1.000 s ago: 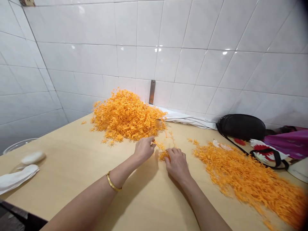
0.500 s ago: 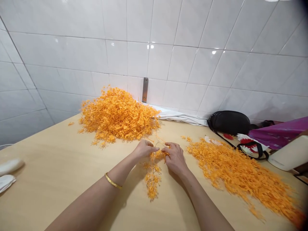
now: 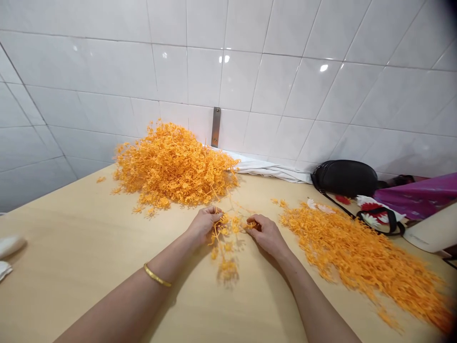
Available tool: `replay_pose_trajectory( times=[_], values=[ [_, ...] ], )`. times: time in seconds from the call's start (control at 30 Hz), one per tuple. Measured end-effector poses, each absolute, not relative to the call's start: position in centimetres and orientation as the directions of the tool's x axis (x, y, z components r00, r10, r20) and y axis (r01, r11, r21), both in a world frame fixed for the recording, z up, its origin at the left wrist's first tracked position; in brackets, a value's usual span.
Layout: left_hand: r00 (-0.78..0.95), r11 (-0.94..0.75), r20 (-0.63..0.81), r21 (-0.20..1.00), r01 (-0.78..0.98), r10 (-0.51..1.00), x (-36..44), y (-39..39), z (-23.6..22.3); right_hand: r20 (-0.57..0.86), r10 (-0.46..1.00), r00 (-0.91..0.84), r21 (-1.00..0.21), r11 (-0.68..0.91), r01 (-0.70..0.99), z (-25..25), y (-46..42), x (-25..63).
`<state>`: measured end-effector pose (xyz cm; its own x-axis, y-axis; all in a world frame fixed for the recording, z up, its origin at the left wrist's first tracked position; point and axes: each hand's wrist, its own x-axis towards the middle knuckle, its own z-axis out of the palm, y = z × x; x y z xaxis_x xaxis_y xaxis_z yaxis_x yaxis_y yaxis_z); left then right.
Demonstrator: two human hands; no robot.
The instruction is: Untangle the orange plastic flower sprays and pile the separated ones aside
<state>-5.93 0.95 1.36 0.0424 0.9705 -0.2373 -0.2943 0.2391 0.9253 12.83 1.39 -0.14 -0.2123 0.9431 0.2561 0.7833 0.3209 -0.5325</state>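
Note:
Above the table, my left hand [image 3: 202, 226] pinches the stem of an orange plastic flower sprig [image 3: 218, 238]. The sprig's lower end hangs toward me and is blurred. My right hand [image 3: 267, 237] is closed on orange flower pieces [image 3: 252, 225] at the sprig's right side; whether these are joined to it I cannot tell. Thin orange stems reach up between my hands toward a tall heap of orange flower sprigs [image 3: 174, 166]. A flatter, longer pile of orange sprigs [image 3: 357, 252] spreads to the right of my right hand.
Pale wooden table [image 3: 93, 252] against a tiled wall [image 3: 243, 81]. At the back right are a black bag [image 3: 346, 177], red and white flowers [image 3: 371, 214], purple material [image 3: 421, 195] and a cream cylindrical container [image 3: 432, 228]. White cloth [image 3: 271, 170] lies along the wall.
My hands have moved apart, the left slightly left and the right slightly right. The sprig has shifted and tilted between them. The view has shifted a little.

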Motion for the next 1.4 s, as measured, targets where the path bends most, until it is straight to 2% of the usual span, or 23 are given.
replay_pose_trajectory(
  times=[0.2, 0.33, 0.43, 0.57, 0.7, 0.97, 1.23, 1.33, 1.4],
  values=[
    [0.237, 0.266, -0.238, 0.959, -0.093, 0.942, -6.7, 0.6, 1.8, 0.295, 0.944, -0.15, -0.62, 0.309, 0.721, -0.7, 2.0, 13.6],
    [0.191, 0.267, -0.252, 0.962, -0.054, 0.949, -6.7, 0.8, 1.5, 0.209, 0.969, -0.135, -0.744, 0.247, 0.621, -0.2, 2.1, 14.0],
    [0.169, 0.248, -0.239, 0.968, -0.035, 0.956, -6.5, 0.8, 1.4, 0.164, 0.978, -0.126, -0.866, 0.204, 0.457, 0.3, 1.7, 14.2],
    [0.146, 0.227, -0.22, 0.973, -0.031, 0.964, -6.2, 0.5, 1.6, 0.101, 0.983, -0.155, -0.938, 0.146, 0.313, 0.8, 1.3, 14.3],
    [0.145, 0.219, -0.214, 0.976, -0.017, 0.966, -6.2, 0.3, 1.8, 0.123, 0.977, -0.177, -0.918, 0.179, 0.353, 0.7, 1.4, 14.4],
    [0.145, 0.155, -0.153, 0.988, 0.0, 0.978, -5.8, 0.2, 1.6, 0.215, 0.946, -0.241, -0.775, 0.316, 0.548, 0.9, 1.2, 14.0],
    [0.171, 0.126, -0.131, 0.991, 0.044, 0.976, -5.5, 0.3, 1.2, 0.417, 0.906, -0.066, -0.721, 0.375, 0.583, 1.0, 1.1, 13.4],
    [0.175, 0.128, -0.133, 0.991, 0.036, 0.976, -5.5, 0.4, 1.1, 0.419, 0.902, -0.101, -0.698, 0.391, 0.599, 1.4, 0.6, 12.8],
    [0.176, 0.13, -0.132, 0.991, 0.024, 0.975, -5.4, 0.3, 1.1, 0.46, 0.873, -0.161, -0.639, 0.451, 0.623, 1.6, 0.2, 12.3]
  ],
)
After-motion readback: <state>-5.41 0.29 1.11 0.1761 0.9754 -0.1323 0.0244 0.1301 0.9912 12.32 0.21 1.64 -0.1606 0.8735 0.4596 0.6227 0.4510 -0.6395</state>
